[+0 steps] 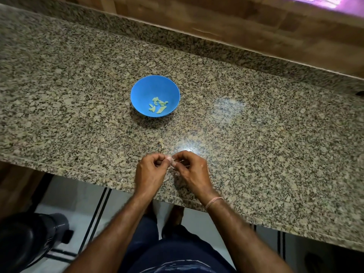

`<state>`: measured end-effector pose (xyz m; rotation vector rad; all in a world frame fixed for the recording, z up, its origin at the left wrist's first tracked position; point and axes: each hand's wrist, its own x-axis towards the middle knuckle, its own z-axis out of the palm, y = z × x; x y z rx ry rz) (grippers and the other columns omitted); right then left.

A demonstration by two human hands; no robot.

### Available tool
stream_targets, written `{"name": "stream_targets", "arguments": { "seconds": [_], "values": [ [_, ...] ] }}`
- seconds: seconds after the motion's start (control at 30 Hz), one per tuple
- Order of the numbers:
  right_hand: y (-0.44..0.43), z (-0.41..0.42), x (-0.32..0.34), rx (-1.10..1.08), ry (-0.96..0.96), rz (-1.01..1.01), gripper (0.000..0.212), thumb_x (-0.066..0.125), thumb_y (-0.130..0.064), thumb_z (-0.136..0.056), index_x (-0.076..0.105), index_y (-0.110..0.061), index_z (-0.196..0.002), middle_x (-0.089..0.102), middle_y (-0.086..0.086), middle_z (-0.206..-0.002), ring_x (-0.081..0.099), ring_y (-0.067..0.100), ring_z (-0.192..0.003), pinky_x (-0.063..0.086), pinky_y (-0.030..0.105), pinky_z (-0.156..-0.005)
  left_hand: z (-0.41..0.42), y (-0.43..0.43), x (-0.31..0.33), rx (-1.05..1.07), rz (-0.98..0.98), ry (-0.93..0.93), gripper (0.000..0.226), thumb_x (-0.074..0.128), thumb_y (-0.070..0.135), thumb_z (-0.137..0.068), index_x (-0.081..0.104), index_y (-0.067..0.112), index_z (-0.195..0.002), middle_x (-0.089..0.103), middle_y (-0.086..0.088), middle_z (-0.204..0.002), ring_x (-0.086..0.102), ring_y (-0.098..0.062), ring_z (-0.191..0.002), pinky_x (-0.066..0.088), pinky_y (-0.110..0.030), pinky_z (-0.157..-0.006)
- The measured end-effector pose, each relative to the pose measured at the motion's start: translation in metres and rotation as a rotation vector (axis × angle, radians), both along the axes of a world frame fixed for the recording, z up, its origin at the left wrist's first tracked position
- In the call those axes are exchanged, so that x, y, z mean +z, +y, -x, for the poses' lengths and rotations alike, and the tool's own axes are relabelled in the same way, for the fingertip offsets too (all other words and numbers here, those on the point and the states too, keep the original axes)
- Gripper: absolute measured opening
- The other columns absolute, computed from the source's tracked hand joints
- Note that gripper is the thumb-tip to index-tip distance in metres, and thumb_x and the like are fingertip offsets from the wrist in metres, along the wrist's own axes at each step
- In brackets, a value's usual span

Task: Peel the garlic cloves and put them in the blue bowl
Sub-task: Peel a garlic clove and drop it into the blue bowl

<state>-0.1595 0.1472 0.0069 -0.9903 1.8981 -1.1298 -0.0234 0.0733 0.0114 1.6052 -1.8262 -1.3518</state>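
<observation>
A blue bowl (145, 89) stands on the speckled granite counter (78, 99), with several pale peeled garlic cloves (159, 106) lying in its bottom. Near the counter's front edge my left hand (150, 173) and my right hand (192, 171) meet, fingers curled. Between their fingertips they pinch a small pinkish garlic clove (171, 160), mostly hidden by the fingers. Thin scraps of garlic skin (161, 144) lie on the counter just beyond the hands, and more show below them.
A wooden wall (236, 22) rises behind the counter's raised back edge. Below the front edge are a tiled floor and a dark round object (29, 239) at the lower left. Bare granite stretches to the left and right of the bowl.
</observation>
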Motion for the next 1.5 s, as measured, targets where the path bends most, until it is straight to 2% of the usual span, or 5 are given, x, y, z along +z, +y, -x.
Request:
{"name": "stream_targets", "arguments": {
  "seconds": [0.43,0.63,1.1,1.33,1.5],
  "values": [
    [0.001,-0.006,0.001,-0.009,0.190,0.035,0.007,0.078,-0.012,-0.091,0.075,-0.015,-0.085,0.071,-0.009,-0.078,0.068,0.006,-0.074,0.058,0.024,-0.066,-0.001,-0.006,0.008,-0.024,-0.337,0.094,0.025,0.068,0.026,-0.100,0.073,0.015,-0.078,0.062,0.010,-0.060,0.051,-0.010,-0.055,0.038,-0.021,-0.049],
    [-0.005,-0.011,0.005,-0.129,-0.050,-0.134,0.008,0.079,-0.020,-0.092,0.077,-0.014,-0.087,0.076,0.001,-0.079,0.074,0.015,-0.076,0.064,0.032,-0.073,-0.005,-0.013,0.015,-0.225,0.131,-0.266,0.015,0.065,0.037,-0.100,0.069,0.027,-0.089,0.066,0.010,-0.077,0.059,-0.009,-0.070,0.035,-0.027,-0.057],
    [-0.005,-0.036,0.003,-0.197,0.054,-0.049,0.005,0.077,-0.010,-0.092,0.077,-0.013,-0.089,0.075,-0.006,-0.080,0.071,0.006,-0.076,0.056,0.016,-0.070,-0.013,-0.040,0.002,-0.291,-0.330,-0.047,0.025,0.063,0.027,-0.100,0.070,0.016,-0.078,0.059,0.007,-0.061,0.048,-0.014,-0.054,0.034,-0.026,-0.050],
    [-0.016,-0.030,0.020,-0.372,-0.733,-0.220,0.011,0.065,-0.004,-0.100,0.069,0.005,-0.095,0.069,0.015,-0.076,0.069,0.015,-0.061,0.059,0.024,-0.060,-0.021,-0.041,0.000,-0.480,0.265,-0.084,0.017,0.058,0.033,-0.102,0.059,0.026,-0.087,0.056,0.014,-0.080,0.054,-0.013,-0.079,0.036,-0.030,-0.061],
    [-0.013,-0.035,0.007,-0.319,-0.401,-0.158,0.011,0.072,-0.015,-0.097,0.074,-0.006,-0.093,0.076,0.010,-0.082,0.073,0.026,-0.073,0.064,0.035,-0.071,-0.017,-0.044,-0.007,-0.254,-0.369,0.086,0.027,0.063,0.028,-0.101,0.068,0.004,-0.089,0.057,0.000,-0.069,0.045,-0.017,-0.060,0.035,-0.029,-0.050]
  ]
}}
